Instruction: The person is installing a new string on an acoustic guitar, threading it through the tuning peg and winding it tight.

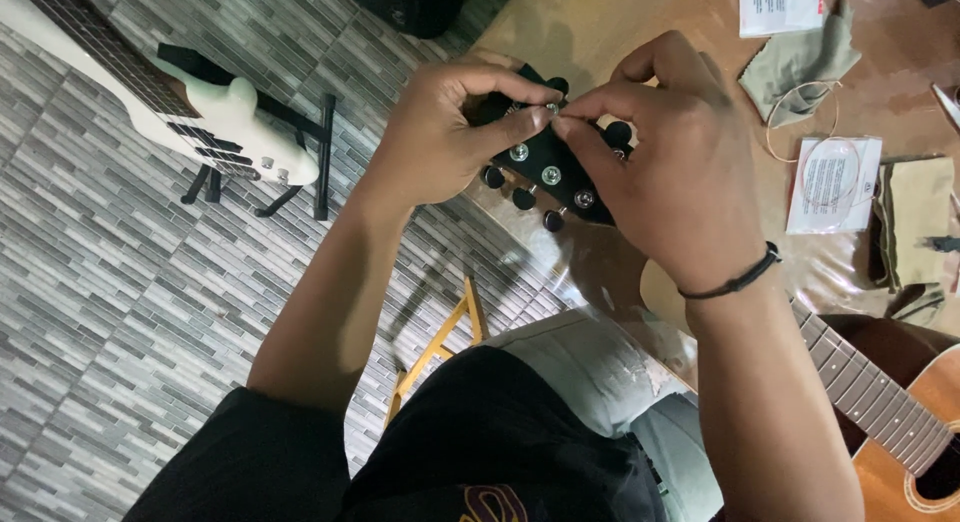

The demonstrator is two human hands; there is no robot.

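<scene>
Head view, looking down. At centre, slightly toward 12 o'clock: black headstock (555, 172) of an acoustic guitar (900, 402), lying over the table (600, 32) edge, body trailing off toward 4 o'clock. Left hand (450, 132) wrapped around the headstock from 9 o'clock, thumb and curled fingers closed on it, seemingly to steady it. Right hand (660, 152) coming in from 3 o'clock, thumb and forefinger pinched nearly shut at a silver tuning post (552, 109) near the top of the headstock; probably gripping a thin string end, though too fine to tell. Other posts and black tuner knobs (523, 198) left bare below the fingers. Black band (735, 280) on the right wrist.

At 2 o'clock on the table: olive cloth (800, 62) and white paper (780, 4). At 3 o'clock: a string packet (833, 185) with a coiled string on it, kept within reach, another cloth (915, 222) just beside it. At 10 o'clock, well apart on the tiled floor (100, 312): a white electric guitar (215, 117) propped on a black stand (300, 152). At 6 o'clock: yellow stool legs (440, 342) under the knee.
</scene>
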